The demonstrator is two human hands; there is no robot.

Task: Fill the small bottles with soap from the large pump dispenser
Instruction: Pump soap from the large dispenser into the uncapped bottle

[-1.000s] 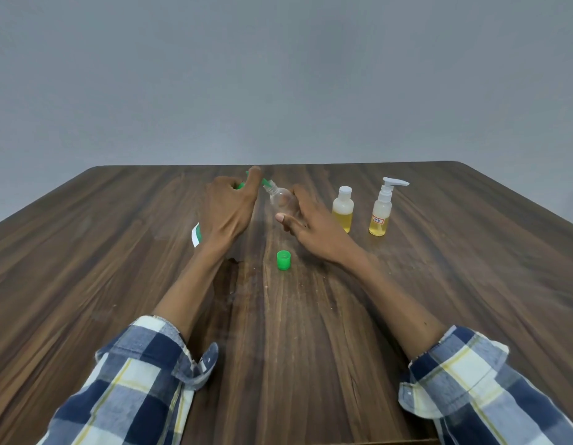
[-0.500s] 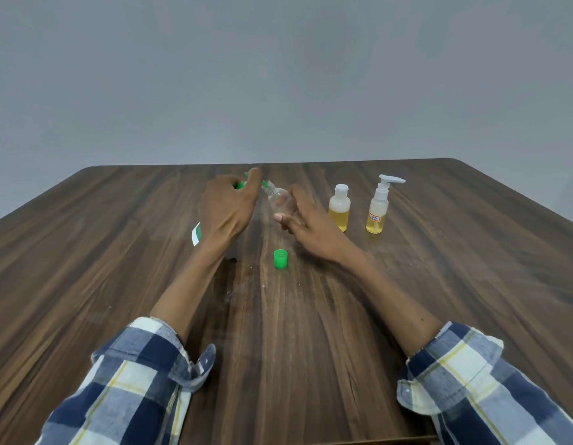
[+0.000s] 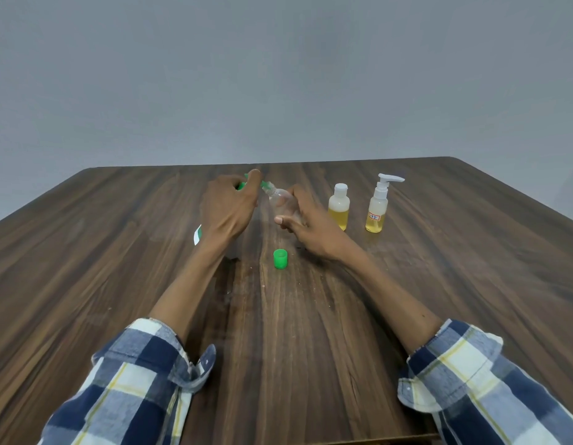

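Observation:
My left hand [image 3: 227,208] covers the large pump dispenser, whose green pump head [image 3: 246,183] and white and green label [image 3: 198,235] peek out around it. The fingers curl over the pump top. My right hand [image 3: 306,221] holds a small clear bottle [image 3: 280,200], tilted with its neck against the green nozzle. The bottle looks empty or nearly so. A green cap [image 3: 280,259] stands on the wooden table [image 3: 118,252] in front of both hands.
To the right stand a small bottle with a white cap [image 3: 339,207], half full of yellow liquid, and a small white pump bottle [image 3: 378,205] with yellow liquid. The table's far edge runs just behind the hands.
Both hands keep their hold on dispenser and bottle. The view has shifted slightly; nothing else has moved.

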